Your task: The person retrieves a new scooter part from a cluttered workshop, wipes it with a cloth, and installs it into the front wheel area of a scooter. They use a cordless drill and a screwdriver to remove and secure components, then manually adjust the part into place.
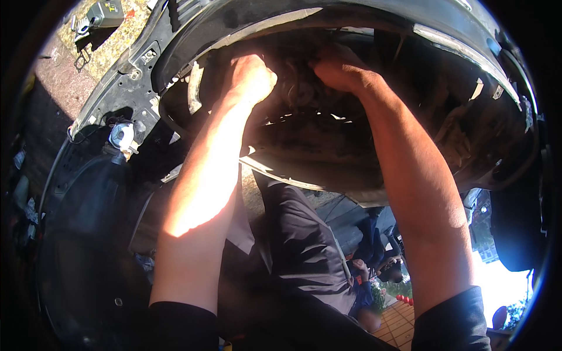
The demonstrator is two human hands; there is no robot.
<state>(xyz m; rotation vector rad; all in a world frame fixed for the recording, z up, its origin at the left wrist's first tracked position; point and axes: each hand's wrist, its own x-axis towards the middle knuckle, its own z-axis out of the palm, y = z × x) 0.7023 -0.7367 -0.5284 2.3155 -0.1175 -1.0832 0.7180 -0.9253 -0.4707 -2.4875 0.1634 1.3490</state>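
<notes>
Forearms (196, 187) reach deep into a dark vehicle cavity (316, 140), seemingly the engine bay, and both hands are up at its far edge. Left hand (250, 75) sits in full sun, bent at the wrist, fingers curled narrow; whether anything lies inside that curl, I cannot tell. Right hand (341, 65) is over in shade, knuckles rounded, fingertips lost in the gloom, so its grip cannot be read either. Between the two, the mechanical parts (300, 88) show as dim rounded shapes, tucked under the curved body panel (190, 50); exactly which part is touched stays hidden. Why the two-sided reach? Probably because the opening is deep and overhung, and coming from either side leaves the middle visible. Out to the left, a black metal bracket (140, 67) carries holes, likely for fasteners, and a pale round fitting (122, 136) sits below it. On the ground beyond, a boxy grey object (105, 14) lies well apart from the hands. Dark trousers (304, 240) fill the lower middle, suggesting the body is close in for reach. Behind, another person (364, 292) appears near orange tiles (398, 322).
</notes>
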